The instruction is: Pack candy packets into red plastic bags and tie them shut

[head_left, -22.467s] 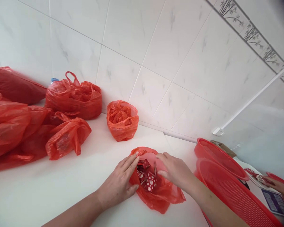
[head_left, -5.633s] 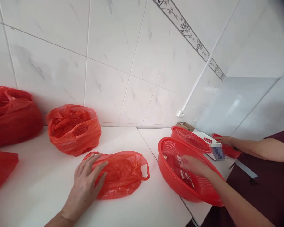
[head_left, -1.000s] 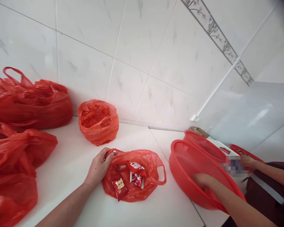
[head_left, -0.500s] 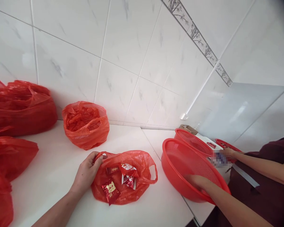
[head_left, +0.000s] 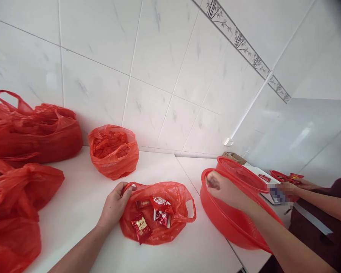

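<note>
Head view: open red plastic bag lies on the white table, mouth up, loop handle out on its right side. Inside the bag, four wrapped packets – mostly red, one with gold characters, one with a white-and-red pattern, one partly under another, one dark red at the back.

Left hand is at the bag's upper left edge, thumb and fingers closed on the plastic rim. Right hand is right of the bag, over the rim of the near red mesh basket; fingers curled, cannot tell if anything is in them.

Far red mesh basket sits behind the near one, right of the bag and farther back. Cardboard box is beyond it, by the wall.

Behind the bag, slightly left – round red bag stuffed with crumpled plastic. Well left of the bag, large red bags, one with a raised handle.

Far right of the bag, another person's hands are at a small red basket with red packets; area partly pixelated.
</note>
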`<act>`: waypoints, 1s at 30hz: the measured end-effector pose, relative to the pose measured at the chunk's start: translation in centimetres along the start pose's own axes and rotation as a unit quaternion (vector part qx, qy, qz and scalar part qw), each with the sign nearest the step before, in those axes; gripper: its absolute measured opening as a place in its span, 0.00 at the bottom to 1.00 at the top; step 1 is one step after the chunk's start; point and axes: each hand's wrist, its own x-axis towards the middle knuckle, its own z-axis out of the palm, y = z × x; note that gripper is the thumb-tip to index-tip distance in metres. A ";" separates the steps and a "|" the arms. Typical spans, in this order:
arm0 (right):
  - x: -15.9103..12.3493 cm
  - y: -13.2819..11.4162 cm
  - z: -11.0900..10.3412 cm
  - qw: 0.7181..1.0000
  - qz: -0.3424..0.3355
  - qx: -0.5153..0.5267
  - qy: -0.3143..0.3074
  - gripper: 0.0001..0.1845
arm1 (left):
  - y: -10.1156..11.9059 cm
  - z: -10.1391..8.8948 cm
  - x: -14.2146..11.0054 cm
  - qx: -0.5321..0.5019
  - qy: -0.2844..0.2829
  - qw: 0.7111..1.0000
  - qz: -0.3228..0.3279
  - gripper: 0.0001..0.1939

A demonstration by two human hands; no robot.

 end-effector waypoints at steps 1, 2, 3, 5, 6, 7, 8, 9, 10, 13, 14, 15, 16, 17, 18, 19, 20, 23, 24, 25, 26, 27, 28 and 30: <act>-0.2 -1.4 0.7 0.999 -0.037 0.009 -0.036 0.05 | 0.0 0.0 0.0 -0.003 -0.001 1.000 -0.001 0.16; -0.4 -2.6 1.5 0.995 -0.068 0.008 -0.073 0.06 | 0.0 0.0 0.0 -0.006 -0.001 1.000 -0.001 0.16; -0.4 -3.5 2.5 0.990 -0.093 -0.010 -0.107 0.06 | -0.1 0.0 0.0 -0.008 0.001 1.000 0.000 0.16; -0.3 -4.6 4.8 0.981 -0.130 -0.054 -0.133 0.07 | -0.2 0.0 -0.1 -0.010 0.005 1.000 0.005 0.16; 0.0 -4.9 5.9 0.976 -0.150 -0.080 -0.137 0.08 | -0.2 0.0 -0.1 -0.010 0.006 1.000 0.008 0.16; 0.3 -5.0 6.8 0.971 -0.167 -0.107 -0.133 0.08 | -0.2 0.0 -0.1 -0.010 0.008 1.000 0.011 0.16; 0.7 -5.0 7.5 0.967 -0.179 -0.131 -0.125 0.09 | -0.2 -0.1 -0.2 -0.009 0.010 1.000 0.014 0.16; 1.0 -4.9 8.0 0.965 -0.185 -0.149 -0.116 0.10 | -0.2 -0.1 -0.2 -0.009 0.012 1.000 0.017 0.15; 1.3 -4.7 8.2 0.964 -0.185 -0.161 -0.104 0.11 | -0.2 -0.1 -0.2 -0.009 0.013 1.000 0.018 0.15; 1.4 -3.9 7.9 0.969 -0.164 -0.171 -0.068 0.12 | -0.1 -0.2 -0.2 -0.010 0.016 1.000 0.019 0.14; 1.1 -3.6 7.6 0.972 -0.155 -0.170 -0.060 0.13 | -0.1 -0.2 -0.2 -0.012 0.016 1.000 0.019 0.14; 0.7 -3.2 7.4 0.974 -0.145 -0.168 -0.050 0.15 | -0.2 -0.1 -0.1 -0.013 0.017 1.000 0.019 0.13; 0.2 -2.6 7.2 0.976 -0.135 -0.165 -0.041 0.17 | -0.2 -0.1 -0.1 -0.015 0.018 1.000 0.020 0.13; -0.5 -2.1 7.2 0.979 -0.121 -0.163 -0.032 0.19 | -0.2 -0.1 -0.1 -0.017 0.019 0.999 0.020 0.13; -1.2 -1.4 7.2 0.981 -0.102 -0.162 -0.024 0.22 | -0.3 -0.1 -0.1 -0.020 0.019 0.999 0.020 0.13; -2.0 -0.7 7.4 0.983 -0.081 -0.162 -0.018 0.25 | -0.3 -0.1 -0.1 -0.021 0.018 0.999 0.020 0.13; -2.7 0.0 7.6 0.985 -0.060 -0.161 -0.016 0.28 | -0.3 -0.1 -0.1 -0.023 0.018 0.999 0.019 0.13; -5.0 2.2 8.4 0.989 -0.012 -0.141 -0.032 0.36 | -0.3 -0.1 -0.2 -0.023 0.021 0.999 0.017 0.14; -5.7 2.9 8.7 0.991 -0.001 -0.130 -0.041 0.37 | -0.2 -0.1 -0.2 -0.022 0.023 0.999 0.017 0.14; -6.3 3.5 8.9 0.992 0.011 -0.118 -0.048 0.38 | -0.2 -0.1 -0.3 -0.021 0.025 0.999 0.016 0.14; -6.8 4.1 9.1 0.993 0.022 -0.107 -0.054 0.39 | -0.1 -0.1 -0.3 -0.020 0.027 0.999 0.016 0.14; -7.2 4.7 9.3 0.993 0.034 -0.095 -0.059 0.39 | -0.1 -0.2 -0.4 -0.019 0.028 0.999 0.015 0.14; -7.6 5.2 9.4 0.994 0.044 -0.081 -0.062 0.39 | 0.0 -0.2 -0.4 -0.018 0.030 0.999 0.013 0.14; -8.1 5.9 9.7 0.995 0.057 -0.057 -0.064 0.39 | 0.0 -0.2 -0.5 -0.016 0.031 0.999 0.011 0.15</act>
